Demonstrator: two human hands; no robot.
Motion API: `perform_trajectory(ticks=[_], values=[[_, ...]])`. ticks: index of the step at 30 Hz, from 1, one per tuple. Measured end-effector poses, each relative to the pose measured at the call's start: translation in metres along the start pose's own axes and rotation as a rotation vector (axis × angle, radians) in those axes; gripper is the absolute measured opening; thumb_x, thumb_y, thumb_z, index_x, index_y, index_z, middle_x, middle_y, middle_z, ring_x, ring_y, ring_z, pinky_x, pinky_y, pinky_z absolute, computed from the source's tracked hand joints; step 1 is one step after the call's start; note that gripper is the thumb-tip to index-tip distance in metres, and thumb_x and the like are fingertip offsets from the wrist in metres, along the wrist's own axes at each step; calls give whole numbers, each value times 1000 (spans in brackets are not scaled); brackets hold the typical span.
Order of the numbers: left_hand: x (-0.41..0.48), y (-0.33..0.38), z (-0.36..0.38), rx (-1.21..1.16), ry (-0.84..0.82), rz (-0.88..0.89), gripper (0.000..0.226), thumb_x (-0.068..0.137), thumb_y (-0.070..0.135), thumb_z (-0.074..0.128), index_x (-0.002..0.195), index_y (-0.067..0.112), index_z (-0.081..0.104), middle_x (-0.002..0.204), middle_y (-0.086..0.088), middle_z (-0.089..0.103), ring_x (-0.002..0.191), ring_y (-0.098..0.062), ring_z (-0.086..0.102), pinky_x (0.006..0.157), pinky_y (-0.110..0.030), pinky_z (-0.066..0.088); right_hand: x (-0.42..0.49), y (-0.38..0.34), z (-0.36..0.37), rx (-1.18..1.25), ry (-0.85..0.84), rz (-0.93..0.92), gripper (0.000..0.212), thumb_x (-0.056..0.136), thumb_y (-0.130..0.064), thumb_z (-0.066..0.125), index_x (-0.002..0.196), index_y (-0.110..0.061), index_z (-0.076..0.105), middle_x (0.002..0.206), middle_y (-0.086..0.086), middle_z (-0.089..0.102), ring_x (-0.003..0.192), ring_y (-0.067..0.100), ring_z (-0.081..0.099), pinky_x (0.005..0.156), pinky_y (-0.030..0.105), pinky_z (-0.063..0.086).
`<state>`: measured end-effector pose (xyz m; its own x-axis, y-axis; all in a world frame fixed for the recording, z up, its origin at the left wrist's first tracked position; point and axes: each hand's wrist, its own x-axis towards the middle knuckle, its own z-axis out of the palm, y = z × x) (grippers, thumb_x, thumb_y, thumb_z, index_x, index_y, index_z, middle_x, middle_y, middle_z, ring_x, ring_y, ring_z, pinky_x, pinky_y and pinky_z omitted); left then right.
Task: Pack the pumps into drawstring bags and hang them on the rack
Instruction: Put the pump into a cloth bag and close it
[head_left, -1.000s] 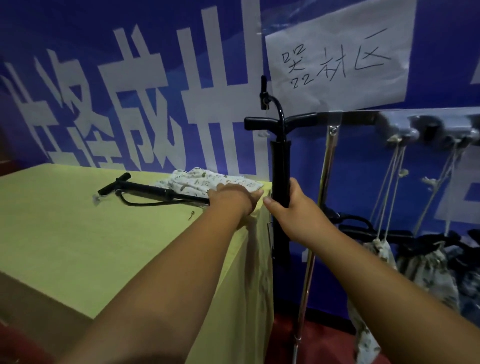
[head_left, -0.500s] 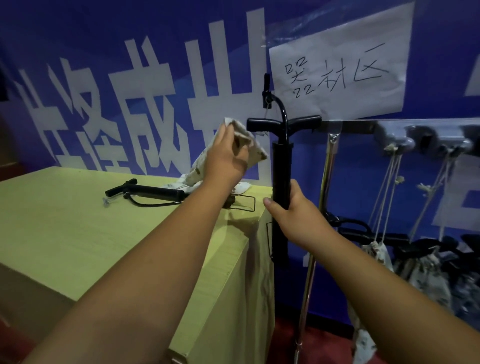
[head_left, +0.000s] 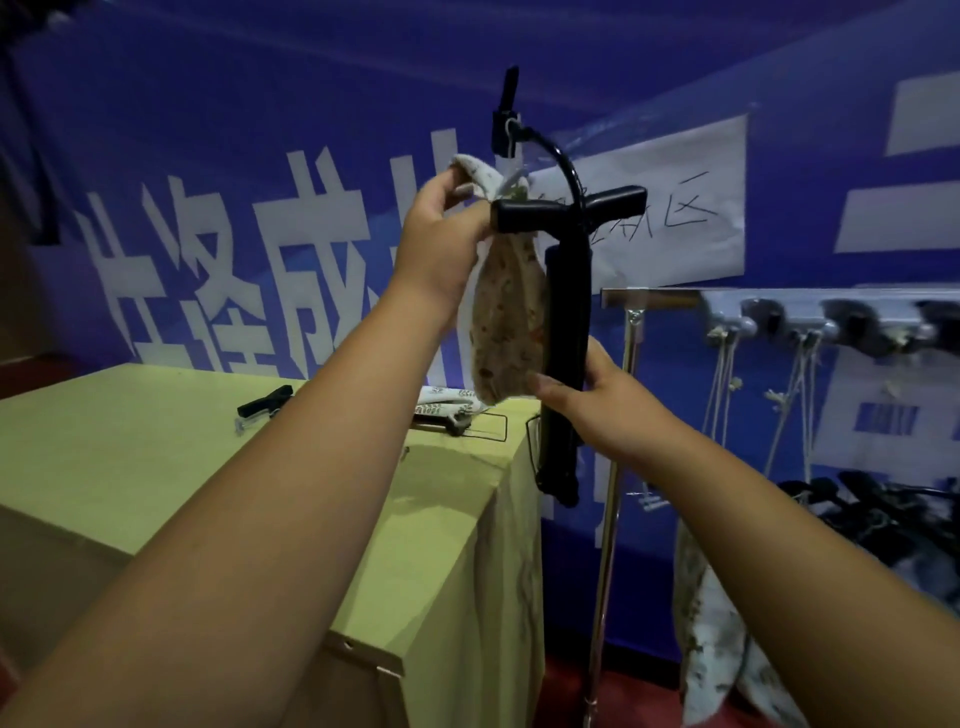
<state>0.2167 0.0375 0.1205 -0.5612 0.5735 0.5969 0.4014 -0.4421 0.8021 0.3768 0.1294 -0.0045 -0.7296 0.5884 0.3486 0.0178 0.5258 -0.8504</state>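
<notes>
While upright, black pump (head_left: 566, 332), floral bag (head_left: 506, 332).

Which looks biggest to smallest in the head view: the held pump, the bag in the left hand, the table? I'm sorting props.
1. Table, largest by far.
2. Held pump, the tallest handheld.
3. Bag, shorter than the pump beside it.
Nearness makes true sizes unsure.

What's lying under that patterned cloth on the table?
A second black pump lies on the table; its handle end shows, its wire foot pokes out opposite. The folded bags cover its middle.
</notes>
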Motion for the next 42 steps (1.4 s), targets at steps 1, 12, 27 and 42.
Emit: perform_trajectory(ticks=[1,12,27,42], values=[[-6,6,0,-58,-15,-30,41,97,21,71,137,18,65,124,-2,75,107,-18,75,80,-29,60,-6,-4,-2,19,-5,-6,40,105,-46,67,134,-65,46,135,-30,60,124,6,62,103,39,54],[-111,-69,7,120,-186,-385,74,94,18,66,160,37,36,135,3,66,118,-23,67,100,-41,52,-84,11,7,179,84,113,33,106,-43,69,137,-48,60,119,-17,74,104,7,75,72,33,62],[-328,-227,6,-75,-272,-742,73,81,-17,65,137,28,60,134,-16,69,108,-29,72,84,-39,59,-175,151,47,143,99,380,37,103,-47,72,137,-41,60,125,-13,72,115,12,71,103,50,60],[-360,-287,12,488,-248,-572,24,93,18,61,97,28,82,131,15,64,112,2,64,87,-17,50,-209,261,77,69,-89,580,32,103,-46,71,130,-48,54,117,-6,73,106,21,73,87,45,62]])
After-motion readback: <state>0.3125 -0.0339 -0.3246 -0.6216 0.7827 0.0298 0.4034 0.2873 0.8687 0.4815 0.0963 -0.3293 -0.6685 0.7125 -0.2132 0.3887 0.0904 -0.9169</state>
